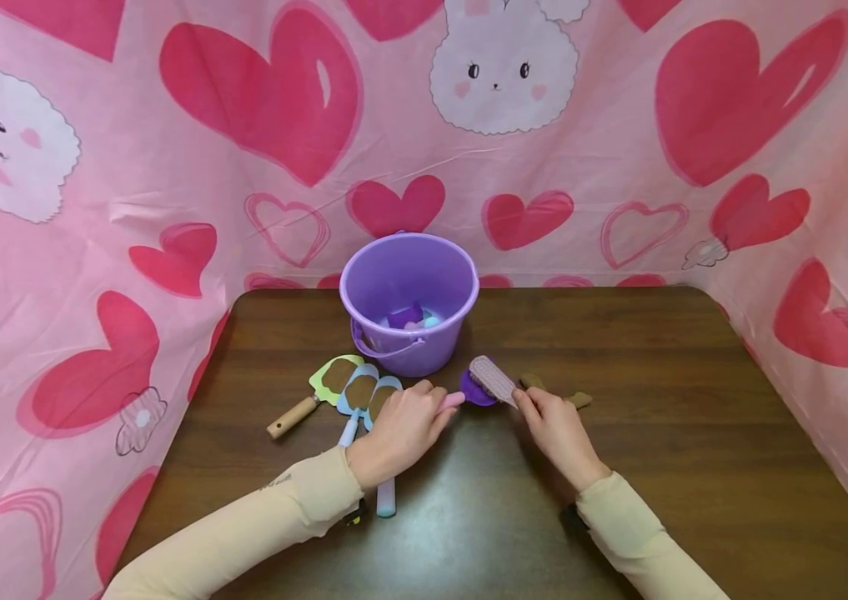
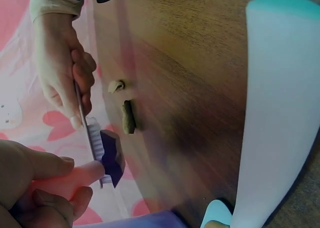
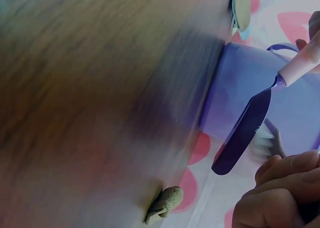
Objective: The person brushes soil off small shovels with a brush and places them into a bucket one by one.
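My left hand (image 1: 403, 427) grips the pink handle of a toy shovel (image 1: 474, 392) with a purple head, held above the table. In my right hand (image 1: 560, 435) is a pale pink brush (image 1: 494, 381), held by its handle. The left wrist view shows the brush's bristles (image 2: 95, 138) against the purple head. Beyond the right hand, two brownish lumps (image 2: 129, 117) lie on the wood. A white and teal handle (image 1: 386, 498) sticks out below the left hand, which partly covers the tool it belongs to.
A purple bucket (image 1: 454, 337) with small purple, pink and light blue things inside stands at the back. Left of it lie a green toy tool (image 1: 316, 379) with a wooden handle and two light blue ones (image 1: 348, 427), their heads bearing brown patches. Patterned pink cloth (image 1: 424, 158) surrounds the table.
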{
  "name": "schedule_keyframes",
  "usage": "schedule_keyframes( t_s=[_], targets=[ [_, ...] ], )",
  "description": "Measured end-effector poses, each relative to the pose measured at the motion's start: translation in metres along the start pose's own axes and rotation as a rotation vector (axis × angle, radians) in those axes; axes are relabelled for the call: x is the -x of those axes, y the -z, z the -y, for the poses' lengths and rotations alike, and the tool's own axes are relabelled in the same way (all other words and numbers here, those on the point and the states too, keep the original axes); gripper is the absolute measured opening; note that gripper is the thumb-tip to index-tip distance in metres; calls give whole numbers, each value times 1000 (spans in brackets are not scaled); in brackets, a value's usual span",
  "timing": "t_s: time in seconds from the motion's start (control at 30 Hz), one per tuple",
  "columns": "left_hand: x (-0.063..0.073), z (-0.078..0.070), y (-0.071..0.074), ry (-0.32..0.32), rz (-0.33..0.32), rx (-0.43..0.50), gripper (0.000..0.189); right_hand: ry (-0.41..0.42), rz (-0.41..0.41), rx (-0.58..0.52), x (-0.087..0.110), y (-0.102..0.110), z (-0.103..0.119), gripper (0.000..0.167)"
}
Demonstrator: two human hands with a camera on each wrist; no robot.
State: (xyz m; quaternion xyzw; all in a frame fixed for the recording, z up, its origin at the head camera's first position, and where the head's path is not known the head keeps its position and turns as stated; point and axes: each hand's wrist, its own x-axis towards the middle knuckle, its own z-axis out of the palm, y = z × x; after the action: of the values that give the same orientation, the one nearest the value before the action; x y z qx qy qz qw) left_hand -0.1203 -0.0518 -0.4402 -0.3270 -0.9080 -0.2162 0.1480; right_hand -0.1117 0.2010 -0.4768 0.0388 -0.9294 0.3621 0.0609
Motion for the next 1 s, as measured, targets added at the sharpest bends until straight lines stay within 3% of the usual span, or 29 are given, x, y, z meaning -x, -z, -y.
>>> schedule_keyframes(
  t_s=[0.4, 0.7, 1.0],
  targets=[
    [2, 2, 0, -5, 0, 12, 22, -24, -25, 16, -2, -1, 0, 43],
    [0, 5, 1, 13, -24, 46, 24, 76, 31, 19, 0, -4, 10, 36],
    [3, 5, 0, 16, -16, 80, 22, 21, -21, 26, -3, 0, 7, 42]
  ],
)
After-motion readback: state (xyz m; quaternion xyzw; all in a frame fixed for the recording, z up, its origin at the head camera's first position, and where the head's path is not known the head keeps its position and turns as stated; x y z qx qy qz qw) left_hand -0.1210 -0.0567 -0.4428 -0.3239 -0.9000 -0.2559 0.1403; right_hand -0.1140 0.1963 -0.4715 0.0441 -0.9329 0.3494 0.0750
